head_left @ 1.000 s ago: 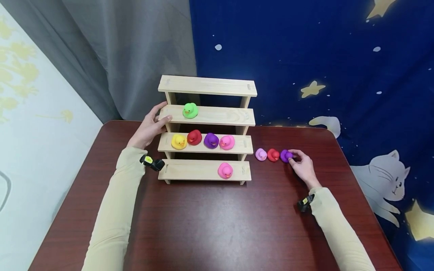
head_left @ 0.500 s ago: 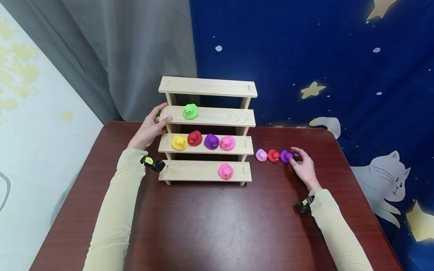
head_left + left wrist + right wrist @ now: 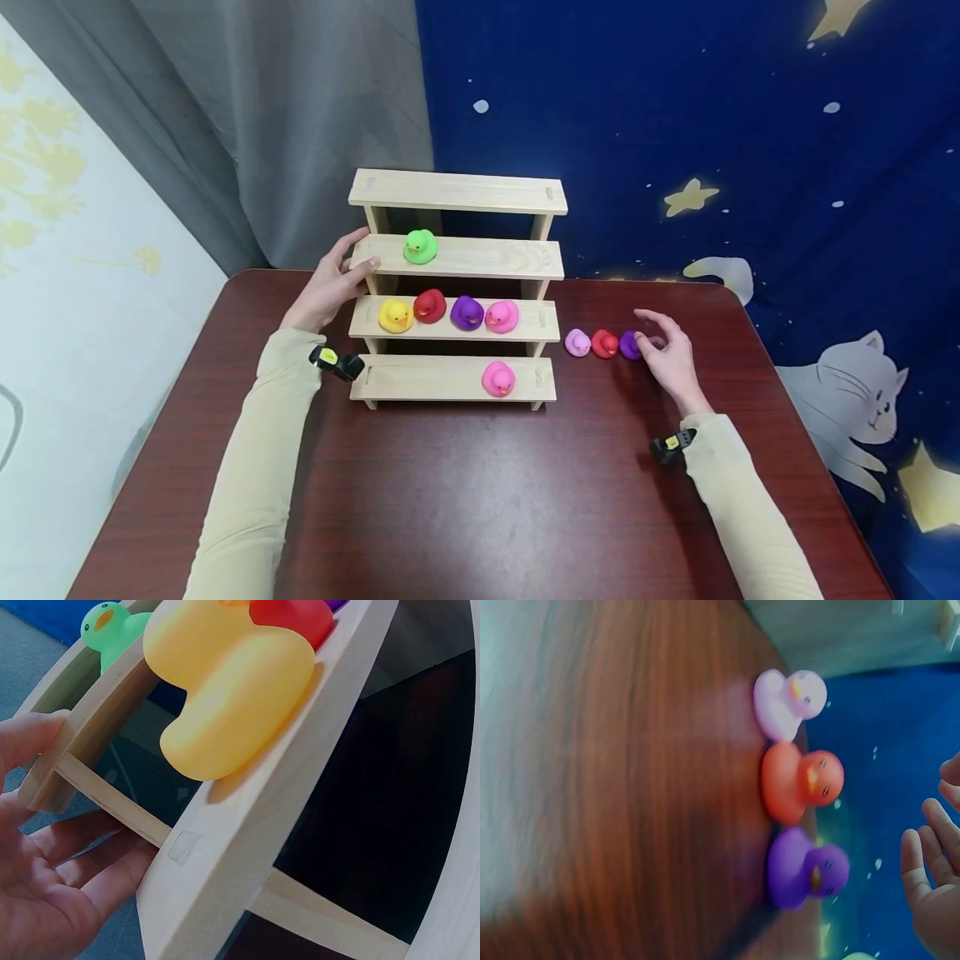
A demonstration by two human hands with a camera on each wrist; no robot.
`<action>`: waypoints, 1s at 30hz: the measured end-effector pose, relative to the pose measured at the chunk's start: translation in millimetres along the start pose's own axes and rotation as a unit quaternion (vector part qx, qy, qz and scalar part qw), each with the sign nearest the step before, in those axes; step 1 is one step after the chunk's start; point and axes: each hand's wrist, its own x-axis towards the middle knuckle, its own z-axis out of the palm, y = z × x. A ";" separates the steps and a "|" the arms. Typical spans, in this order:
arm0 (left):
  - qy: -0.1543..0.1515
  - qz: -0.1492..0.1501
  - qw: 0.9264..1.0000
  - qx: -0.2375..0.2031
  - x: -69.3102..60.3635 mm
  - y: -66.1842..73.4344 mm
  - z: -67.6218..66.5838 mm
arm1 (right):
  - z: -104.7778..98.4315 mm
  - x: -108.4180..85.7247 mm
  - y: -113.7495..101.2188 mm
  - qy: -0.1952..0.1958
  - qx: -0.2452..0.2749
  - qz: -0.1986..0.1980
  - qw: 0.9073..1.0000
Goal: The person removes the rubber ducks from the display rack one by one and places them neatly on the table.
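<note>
My left hand [image 3: 326,287] grips the left end of the wooden stepped shelf [image 3: 457,190] at its second board from the top, thumb on top. In the left wrist view the other fingers of that hand [image 3: 64,877] lie below the board, beside the side support. My right hand [image 3: 670,358] is held over the table by the small purple duck [image 3: 630,345], fingers parted. The right wrist view shows this hand [image 3: 937,892] apart from the purple duck [image 3: 806,870], holding nothing. Small red [image 3: 604,343] and light pink [image 3: 577,342] ducks complete the row.
On the shelf sit a green duck [image 3: 420,247], a yellow duck [image 3: 395,315], a dark red duck [image 3: 430,306], a purple duck [image 3: 467,312], and pink ducks [image 3: 502,317] on the two lower boards. Curtains hang behind the table [image 3: 450,500].
My right hand has let go of the small purple duck and lifted slightly, its fingers spreading. The left hand has kept its grip on the shelf.
</note>
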 end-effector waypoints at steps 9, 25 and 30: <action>0.006 0.002 1.000 -0.001 -1.5 -0.8 0.7 | 11.1 -6.5 -55.7 -0.023 0.079 -0.022 0.996; 0.009 0.003 1.000 -0.004 -1.0 -0.6 1.8 | 37.2 -7.8 -92.2 -0.026 0.159 -0.066 0.985; 0.010 0.000 1.000 -0.003 -0.9 -0.8 1.3 | 49.4 -6.5 -104.4 -0.037 0.178 -0.073 0.981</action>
